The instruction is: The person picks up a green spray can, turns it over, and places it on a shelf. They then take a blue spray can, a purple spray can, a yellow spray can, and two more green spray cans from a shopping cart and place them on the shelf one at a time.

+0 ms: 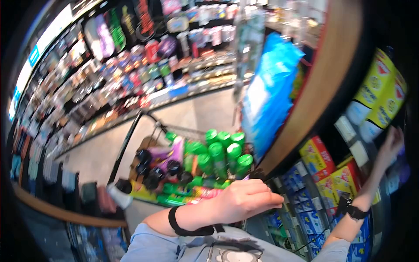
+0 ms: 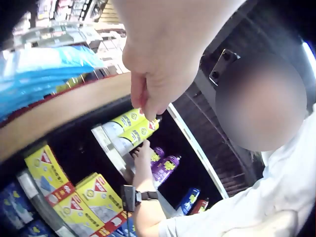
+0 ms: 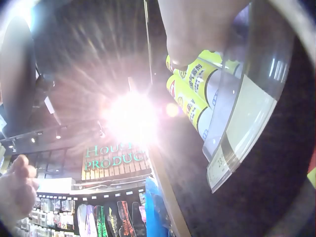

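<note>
My right hand is reaching beside the yellow cans at the scene's right; whether it is clamping on one, I cannot tell. My left hand is hovering empty, fingers together, loosely bent. For good control, I should be centring my grip on one can, avoiding its neighbour and the label strip.

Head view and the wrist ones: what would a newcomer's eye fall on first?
Probably the bright green cans crowded in the cart, just beyond the left hand. Next, the shiny blue packaging beside the curved wooden edge, and the yellow cans by the right hand. In the right wrist view, a white glare dominates.
</note>
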{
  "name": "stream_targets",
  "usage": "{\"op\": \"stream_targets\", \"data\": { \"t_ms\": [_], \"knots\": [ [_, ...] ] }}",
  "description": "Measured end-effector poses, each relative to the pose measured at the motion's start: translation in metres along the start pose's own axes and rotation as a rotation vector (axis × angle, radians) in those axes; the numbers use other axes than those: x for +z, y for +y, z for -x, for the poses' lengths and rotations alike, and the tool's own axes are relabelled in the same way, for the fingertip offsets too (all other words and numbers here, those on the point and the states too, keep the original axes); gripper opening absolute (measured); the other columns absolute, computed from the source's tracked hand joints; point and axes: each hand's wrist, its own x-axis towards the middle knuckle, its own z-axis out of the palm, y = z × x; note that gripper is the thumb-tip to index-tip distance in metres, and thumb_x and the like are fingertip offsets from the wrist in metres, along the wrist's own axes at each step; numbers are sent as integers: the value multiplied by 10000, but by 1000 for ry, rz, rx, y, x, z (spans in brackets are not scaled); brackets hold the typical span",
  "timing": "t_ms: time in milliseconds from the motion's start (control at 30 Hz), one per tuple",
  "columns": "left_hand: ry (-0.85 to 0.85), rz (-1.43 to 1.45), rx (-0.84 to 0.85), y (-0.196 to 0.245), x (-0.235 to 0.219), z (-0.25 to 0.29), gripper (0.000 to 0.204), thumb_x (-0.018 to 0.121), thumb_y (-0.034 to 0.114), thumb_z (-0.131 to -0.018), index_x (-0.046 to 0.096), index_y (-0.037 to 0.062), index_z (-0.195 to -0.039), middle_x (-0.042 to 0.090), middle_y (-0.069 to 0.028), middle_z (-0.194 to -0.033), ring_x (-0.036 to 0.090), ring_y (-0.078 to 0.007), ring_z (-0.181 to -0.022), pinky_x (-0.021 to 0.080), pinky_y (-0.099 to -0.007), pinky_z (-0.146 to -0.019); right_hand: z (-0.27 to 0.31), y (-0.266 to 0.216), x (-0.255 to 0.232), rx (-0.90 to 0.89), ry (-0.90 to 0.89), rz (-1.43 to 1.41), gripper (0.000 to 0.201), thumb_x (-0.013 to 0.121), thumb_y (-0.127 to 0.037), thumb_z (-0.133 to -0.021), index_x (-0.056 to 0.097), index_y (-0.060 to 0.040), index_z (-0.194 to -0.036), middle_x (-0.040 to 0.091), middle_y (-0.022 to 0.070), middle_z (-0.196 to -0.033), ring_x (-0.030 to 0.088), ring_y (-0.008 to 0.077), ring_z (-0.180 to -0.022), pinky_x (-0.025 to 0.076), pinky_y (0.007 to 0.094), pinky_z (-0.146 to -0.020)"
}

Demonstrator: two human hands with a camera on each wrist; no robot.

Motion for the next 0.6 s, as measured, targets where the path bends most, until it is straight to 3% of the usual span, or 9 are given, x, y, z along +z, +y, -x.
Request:
{"op": "stream_targets", "data": {
  "t_ms": [67,167,200,300,400,467,533,567,600],
  "knots": [
    [72,-78,-117,-1,-20,34,167,776,143,-795,711,81,-935,644,-49,-734,648,-212,-677,523,-327,-596,16,-45,-8,-125,34,-41,416,614,-224,-982,564,94,-1244,620,236,-1243,613,249,-1123,457,368,-991],
    [138,-187,-307,-2,-49,88,158,776,154,-800,710,72,-918,680,-68,-761,663,-223,-681,529,-343,-603,64,-74,3,-260,-5,-121,372,575,-180,-995,562,105,-1234,622,231,-1229,615,256,-1114,470,348,-984],
    [128,-225,-392,-1,-59,106,145,762,144,-815,712,62,-923,681,-75,-761,667,-231,-695,529,-346,-614,96,-116,13,-111,-19,-155,359,565,-162,-993,541,70,-1267,594,195,-1255,593,245,-1124,455,339,-997],
    [143,-282,-589,6,-83,154,122,728,117,-847,716,38,-939,688,-96,-775,672,-246,-714,528,-352,-633,161,-172,33,42,-352,-309,316,480,-184,-1006,542,-19,-1268,560,127,-1261,510,225,-1209,363,369,-1068],
    [231,-294,-748,7,-92,203,105,683,91,-888,724,14,-947,694,-115,-782,667,-242,-699,514,-338,-625,209,-239,43,-18,-779,-482,213,480,-163,-999,598,-20,-894,608,138,-1136,549,230,-1080,404,369,-975],
    [260,-258,-920,11,-100,228,145,616,72,-945,721,-2,-1013,690,-119,-777,670,-208,-699,517,-315,-641,234,-287,48,-49,-975,-557,244,490,-145,-991,603,-1,-830,634,152,-1054,589,247,-990,447,354,-896],
    [349,-225,-971,5,-97,251,183,610,61,-944,692,2,-1096,692,-122,-810,675,-203,-731,525,-316,-673,261,-330,57,-27,-1133,-664,129,524,0,-907,627,11,-984,637,160,-1064,613,268,-971,473,355,-862],
    [427,-189,-1019,4,-96,260,248,605,50,-943,664,5,-1179,693,-125,-843,680,-198,-762,533,-318,-706,278,-348,59,66,-1266,-734,274,545,73,-835,618,9,-1092,626,161,-1088,617,283,-992,480,366,-882],
    [435,-186,-1016,6,-98,265,248,605,50,-943,664,5,-1179,693,-125,-843,680,-198,-762,533,-318,-706,295,-362,67,-88,-1311,-758,355,584,74,-805,599,5,-1153,610,170,-1114,615,306,-1031,482,377,-907]
  ]
}}
